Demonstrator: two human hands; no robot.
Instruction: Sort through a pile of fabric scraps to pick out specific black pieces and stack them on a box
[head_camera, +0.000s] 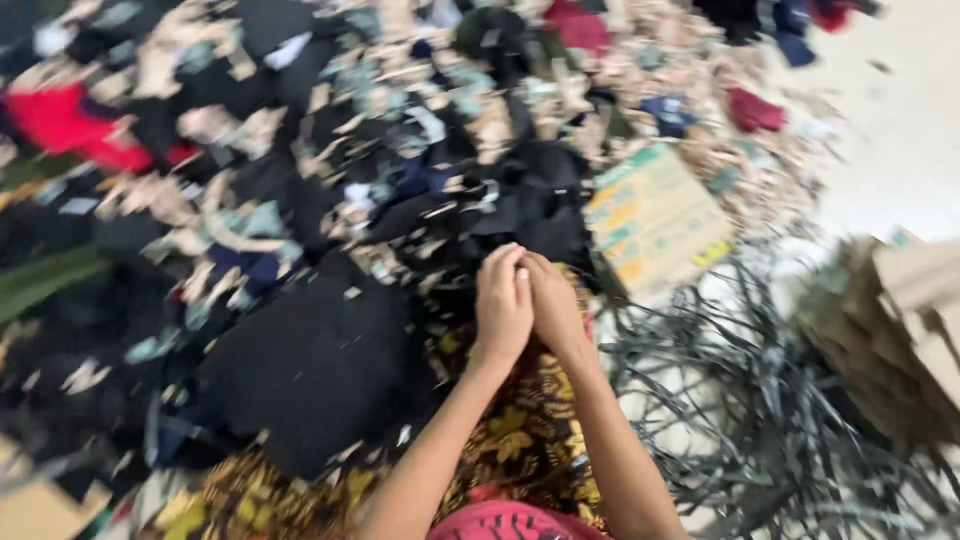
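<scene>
A heap of fabric scraps (300, 200), mostly black, filled the left and far side. Grey strips (740, 400) tangled at right, near a cardboard piece (655, 220). The left hand (502, 305) and right hand (553, 305) pressed together, fingers curled; what they held, perhaps nothing, was blurred.

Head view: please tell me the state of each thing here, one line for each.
Left hand: pressed against the right hand, fingers closed.
Right hand: pressed against the left, fingers closed.
Black cloth: lying crumpled.
Cardboard box: flattened, lying on the scraps.
Grey strips: tangled.
</scene>
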